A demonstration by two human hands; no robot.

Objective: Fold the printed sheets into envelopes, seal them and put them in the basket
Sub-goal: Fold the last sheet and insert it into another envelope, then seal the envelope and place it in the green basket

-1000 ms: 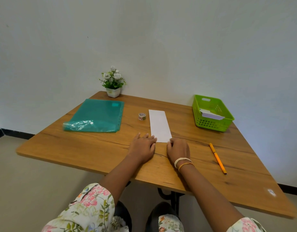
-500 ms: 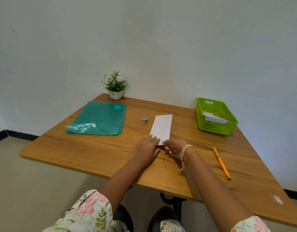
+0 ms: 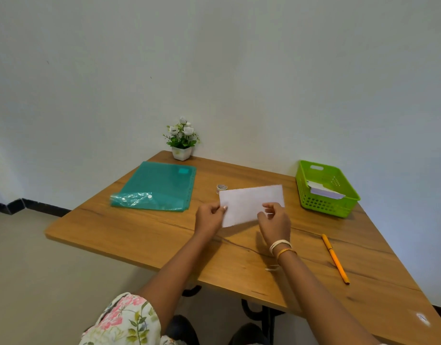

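Note:
A folded white sheet is held lengthwise across the middle of the wooden table, lifted slightly off it. My left hand pinches its left end. My right hand pinches its lower right edge, with bangles on the wrist. A small roll of tape stands just behind the sheet's left corner. The green basket sits at the far right and holds white folded envelopes.
A teal plastic folder lies at the back left. A small potted plant stands at the far corner by the wall. An orange pen lies on the right near the front edge.
The sheet lay flat, pointing away from me, with both hands at its near end. Both hands have now picked it up and turned it sideways.

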